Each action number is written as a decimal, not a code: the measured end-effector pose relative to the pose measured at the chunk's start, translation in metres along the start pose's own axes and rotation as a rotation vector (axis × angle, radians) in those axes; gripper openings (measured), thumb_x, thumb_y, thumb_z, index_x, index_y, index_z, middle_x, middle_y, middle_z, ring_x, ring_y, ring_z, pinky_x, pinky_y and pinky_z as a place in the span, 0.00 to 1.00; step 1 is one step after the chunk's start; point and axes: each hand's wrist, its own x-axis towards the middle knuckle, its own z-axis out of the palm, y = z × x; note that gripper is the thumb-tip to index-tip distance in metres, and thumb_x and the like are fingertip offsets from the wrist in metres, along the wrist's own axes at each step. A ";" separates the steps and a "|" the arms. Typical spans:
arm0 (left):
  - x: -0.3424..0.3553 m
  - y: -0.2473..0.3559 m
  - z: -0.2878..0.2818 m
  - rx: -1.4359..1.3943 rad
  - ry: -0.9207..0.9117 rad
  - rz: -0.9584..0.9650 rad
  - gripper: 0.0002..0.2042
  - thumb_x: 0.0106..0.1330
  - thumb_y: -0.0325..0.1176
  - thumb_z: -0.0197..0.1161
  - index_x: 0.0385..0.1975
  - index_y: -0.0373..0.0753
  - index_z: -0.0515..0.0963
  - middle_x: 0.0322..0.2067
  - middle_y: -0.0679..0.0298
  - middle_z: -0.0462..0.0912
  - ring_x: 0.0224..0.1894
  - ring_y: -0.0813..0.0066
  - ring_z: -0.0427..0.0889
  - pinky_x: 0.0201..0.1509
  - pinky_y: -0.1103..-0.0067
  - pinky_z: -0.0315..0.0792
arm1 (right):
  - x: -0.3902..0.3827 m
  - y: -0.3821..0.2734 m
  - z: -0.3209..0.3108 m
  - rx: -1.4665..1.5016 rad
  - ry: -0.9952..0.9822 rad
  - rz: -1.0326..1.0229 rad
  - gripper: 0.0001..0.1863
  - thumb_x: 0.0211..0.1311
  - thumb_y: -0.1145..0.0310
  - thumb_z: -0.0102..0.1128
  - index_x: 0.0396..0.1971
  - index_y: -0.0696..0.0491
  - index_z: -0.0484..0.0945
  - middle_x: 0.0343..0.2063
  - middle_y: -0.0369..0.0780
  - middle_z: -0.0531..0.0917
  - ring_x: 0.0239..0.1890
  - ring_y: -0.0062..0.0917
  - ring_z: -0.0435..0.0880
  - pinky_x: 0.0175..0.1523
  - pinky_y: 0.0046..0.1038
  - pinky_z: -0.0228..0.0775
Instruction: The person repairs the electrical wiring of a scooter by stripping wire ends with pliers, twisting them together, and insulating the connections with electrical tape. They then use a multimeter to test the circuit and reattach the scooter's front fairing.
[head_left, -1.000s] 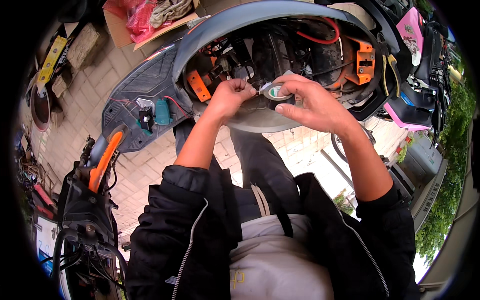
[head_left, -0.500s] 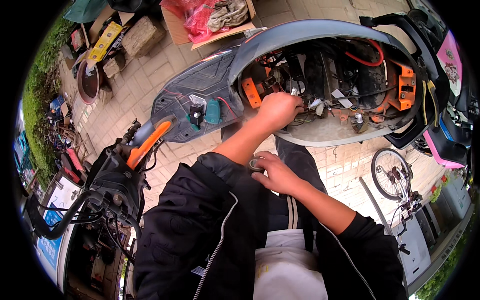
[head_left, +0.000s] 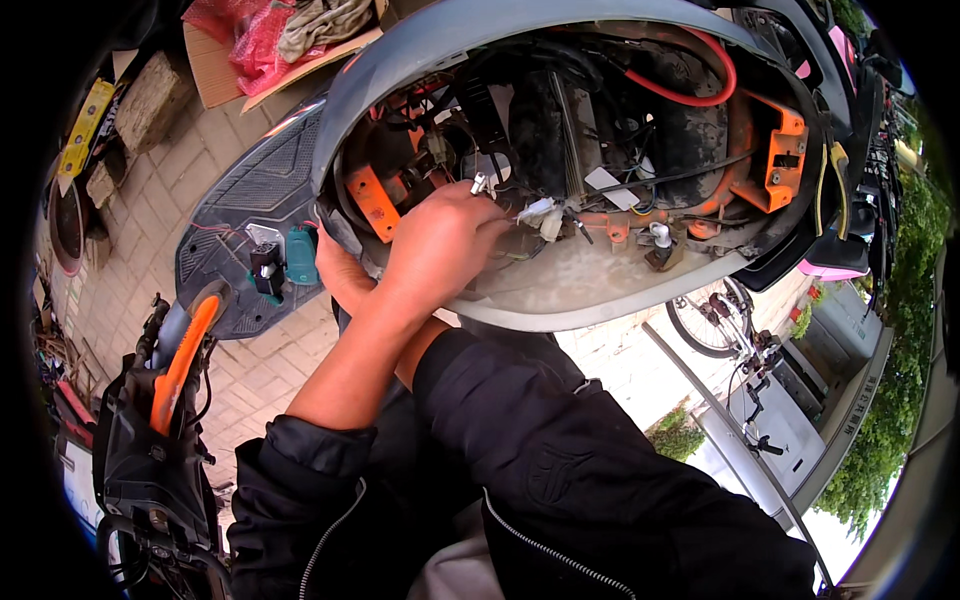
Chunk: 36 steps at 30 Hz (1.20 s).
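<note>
My left hand (head_left: 445,245) is inside the opened body of a scooter (head_left: 530,45), fingers curled together beside a small white connector (head_left: 479,183); what they grip is hidden. Right of it lie loose white connectors (head_left: 537,210) among wires, and a white card (head_left: 611,189). My right arm crosses beneath the left, and my right hand (head_left: 340,268) reaches the shell's left edge, its fingers mostly hidden. Beside it on the ribbed footboard (head_left: 225,215) sit a teal plastic item (head_left: 301,255) and a black component (head_left: 265,264).
A cardboard box (head_left: 210,55) with pink wrap stands behind the footboard, near stone blocks (head_left: 150,110). The handlebar assembly (head_left: 150,480) is at lower left. A bicycle (head_left: 705,330) and pale metal cabinets (head_left: 760,470) are at right. Orange brackets (head_left: 775,150) sit inside the shell.
My right hand has left the left hand's side with the tape roll, dropped low, then moved left and up under my left forearm; the roll is out of sight. My left hand stays among the wires.
</note>
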 end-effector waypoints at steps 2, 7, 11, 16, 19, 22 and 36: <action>-0.002 -0.009 0.005 -0.106 -0.007 -0.016 0.07 0.55 0.27 0.65 0.33 0.36 0.81 0.28 0.57 0.78 0.33 0.61 0.79 0.37 0.72 0.73 | -0.012 0.009 -0.011 0.154 -0.113 0.034 0.16 0.68 0.70 0.41 0.53 0.59 0.66 0.55 0.53 0.71 0.56 0.45 0.70 0.62 0.34 0.59; -0.028 -0.008 0.001 -0.291 0.147 -0.251 0.17 0.58 0.23 0.62 0.49 0.39 0.76 0.37 0.60 0.76 0.34 0.69 0.80 0.39 0.76 0.74 | -0.076 -0.063 -0.157 -0.213 -0.757 -0.130 0.16 0.60 0.69 0.52 0.47 0.59 0.72 0.46 0.52 0.77 0.48 0.43 0.76 0.54 0.35 0.67; -0.049 -0.005 0.012 -0.739 0.427 -0.423 0.19 0.63 0.22 0.59 0.55 0.33 0.70 0.48 0.60 0.75 0.43 0.79 0.79 0.47 0.83 0.73 | -0.038 -0.151 -0.321 -0.056 -1.020 0.104 0.09 0.57 0.67 0.60 0.33 0.56 0.77 0.30 0.46 0.81 0.37 0.43 0.80 0.42 0.40 0.72; -0.063 -0.010 0.015 -0.525 0.401 -0.517 0.14 0.64 0.24 0.58 0.49 0.27 0.73 0.40 0.59 0.82 0.42 0.76 0.81 0.48 0.82 0.73 | 0.050 -0.148 -0.356 -0.602 -0.371 -0.543 0.14 0.50 0.78 0.59 0.40 0.55 0.76 0.38 0.41 0.79 0.31 0.38 0.80 0.35 0.36 0.74; -0.051 -0.005 0.012 -0.250 0.268 -0.499 0.11 0.62 0.28 0.61 0.42 0.30 0.78 0.33 0.58 0.84 0.35 0.78 0.81 0.42 0.81 0.73 | 0.068 -0.130 -0.342 -0.948 -0.814 -0.451 0.14 0.52 0.76 0.56 0.40 0.53 0.76 0.34 0.40 0.79 0.32 0.37 0.81 0.34 0.36 0.75; -0.044 -0.007 0.005 -0.209 0.212 -0.545 0.10 0.62 0.29 0.60 0.40 0.31 0.79 0.31 0.59 0.84 0.33 0.78 0.81 0.39 0.80 0.73 | 0.059 -0.109 -0.349 -1.026 -0.813 -0.570 0.09 0.47 0.75 0.55 0.32 0.52 0.77 0.28 0.38 0.76 0.30 0.33 0.81 0.31 0.34 0.74; -0.026 -0.004 0.008 -0.858 -0.092 -0.693 0.11 0.63 0.28 0.61 0.41 0.29 0.79 0.36 0.63 0.83 0.37 0.80 0.78 0.45 0.84 0.70 | 0.057 -0.102 -0.363 -1.067 -0.828 -0.580 0.05 0.47 0.71 0.56 0.26 0.52 0.78 0.28 0.37 0.78 0.34 0.30 0.82 0.39 0.33 0.71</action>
